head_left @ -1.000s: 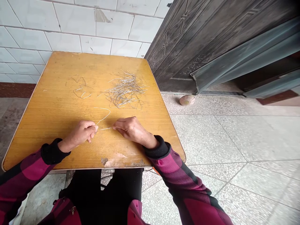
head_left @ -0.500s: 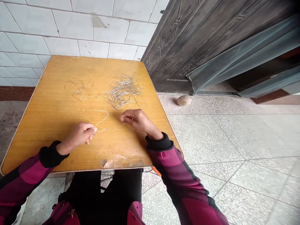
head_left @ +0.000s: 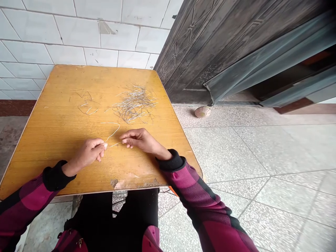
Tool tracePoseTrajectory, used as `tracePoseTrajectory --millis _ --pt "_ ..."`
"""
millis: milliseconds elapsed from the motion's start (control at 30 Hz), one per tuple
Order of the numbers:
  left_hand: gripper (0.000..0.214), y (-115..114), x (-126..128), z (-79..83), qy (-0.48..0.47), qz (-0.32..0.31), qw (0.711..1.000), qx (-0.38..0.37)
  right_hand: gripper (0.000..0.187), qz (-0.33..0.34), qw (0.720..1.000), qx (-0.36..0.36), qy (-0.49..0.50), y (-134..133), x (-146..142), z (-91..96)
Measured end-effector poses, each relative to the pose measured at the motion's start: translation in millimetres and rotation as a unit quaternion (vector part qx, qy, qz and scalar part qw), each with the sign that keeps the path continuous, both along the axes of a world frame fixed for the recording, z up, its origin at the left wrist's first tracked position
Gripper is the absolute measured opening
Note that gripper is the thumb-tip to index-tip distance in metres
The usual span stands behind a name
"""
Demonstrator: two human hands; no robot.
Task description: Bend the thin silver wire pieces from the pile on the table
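My left hand (head_left: pixel 92 151) is closed in a pinch on a thin, pale wire (head_left: pixel 113 132) above the near left of the table. One end of the wire rises from the fingers and bends over to the left. A short end points right, and its tip meets the fingertips of my right hand (head_left: pixel 136 140), which are drawn together on it. Behind my hands lies a tangled heap of wires (head_left: pixel 135 103). Farther left is a small scatter of bent wires (head_left: pixel 88 103).
The wooden table (head_left: pixel 63 122) has a chipped front edge. It stands by a white tiled wall (head_left: pixel 76 31). To the right are a dark carved door (head_left: pixel 194 59), a hanging grey-green curtain (head_left: pixel 241 70) and a worn ball (head_left: pixel 202 112) on the tiled floor.
My right hand has moved left, from beside the heap to the short end of the wire. My left hand keeps its pinch. The view has shifted slightly.
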State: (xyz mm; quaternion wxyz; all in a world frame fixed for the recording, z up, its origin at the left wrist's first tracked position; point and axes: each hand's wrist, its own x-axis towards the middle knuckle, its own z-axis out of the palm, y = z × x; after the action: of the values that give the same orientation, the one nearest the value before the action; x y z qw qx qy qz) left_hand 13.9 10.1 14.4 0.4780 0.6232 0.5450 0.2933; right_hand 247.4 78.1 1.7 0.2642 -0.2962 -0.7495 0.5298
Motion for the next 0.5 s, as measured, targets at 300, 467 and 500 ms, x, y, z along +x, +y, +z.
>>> tracePoseTrajectory --millis 300,467,500 --pt "0.03 -0.4 3.8 -0.9 -0.09 0.044 0.994 -0.03 0.023 -0.016 0.843 0.512 -0.165 -15.7 -15.0 2.6" --pt "0.029 -1.1 6.2 -2.8 -0.145 0.09 0.985 -0.034 0.025 -0.006 0.806 0.552 -0.216 -23.4 -19.8 0.4" --pt "0.029 -1.2 6.2 -2.7 -0.15 0.095 0.984 -0.033 0.025 -0.008 0.807 0.546 -0.223 -24.0 -19.5 0.4"
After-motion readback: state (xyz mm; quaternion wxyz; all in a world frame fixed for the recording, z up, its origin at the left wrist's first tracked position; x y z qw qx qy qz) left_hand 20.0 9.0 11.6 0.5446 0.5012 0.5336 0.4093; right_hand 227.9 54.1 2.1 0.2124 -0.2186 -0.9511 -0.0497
